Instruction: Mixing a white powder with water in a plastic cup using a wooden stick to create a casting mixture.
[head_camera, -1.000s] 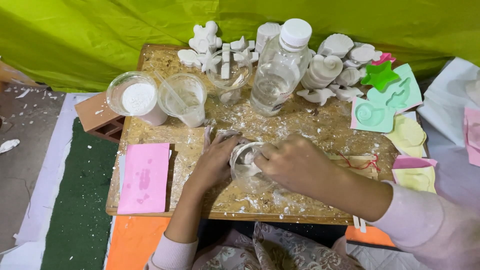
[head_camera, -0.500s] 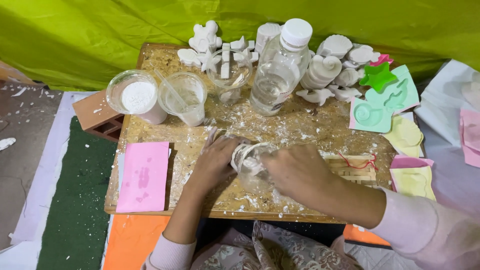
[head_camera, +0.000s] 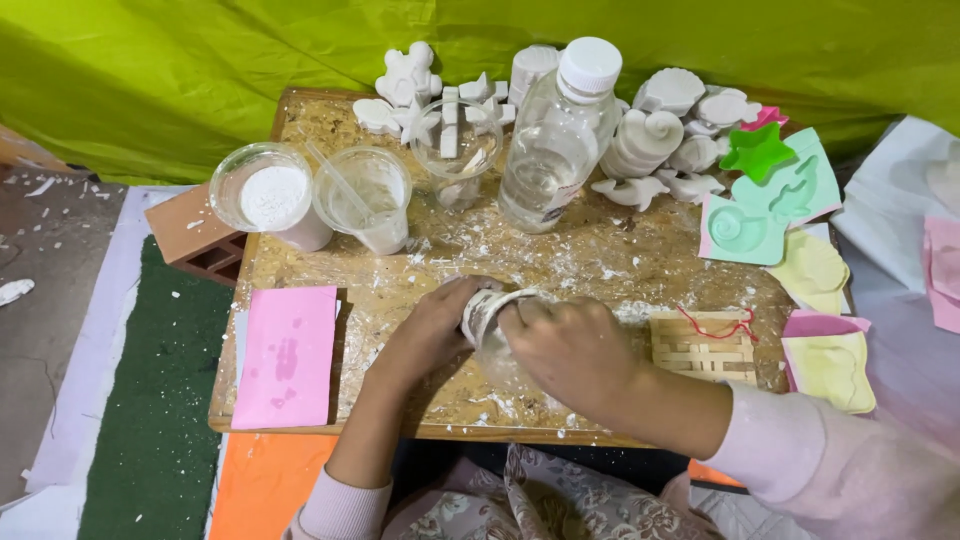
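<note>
A: The small clear cup (head_camera: 492, 318) is no longer upright. A second ago it stood mouth-up near the front edge of the wooden board (head_camera: 600, 255); now it lies tipped on its side, mouth toward the pink mould (head_camera: 287, 356), so the white mix crusted inside looks to be getting scraped or worked out.

B: Where does it sit against the water bottle (head_camera: 556, 140)?

A: In front of the bottle, toward the person, and a little to its left, well apart from it. The woven bamboo mat (head_camera: 703, 346) lies just to the cup's right.

B: And the hands?

A: The left hand (head_camera: 432, 330) comes in from below the board, palm cupped around the cup's base, fingers curled on it. The right hand (head_camera: 572, 345) reaches across from the right, wrist bent, back of the hand up, fingers closed over the cup's rim. Whether it pinches a tool inside the cup cannot be told; the fingers hide that.

B: Anything else shifted?

A: No. Behind the bottle's left side, the cup of white powder (head_camera: 270, 195) and the cup with the stirring stick (head_camera: 365, 197) stand as before.
</note>
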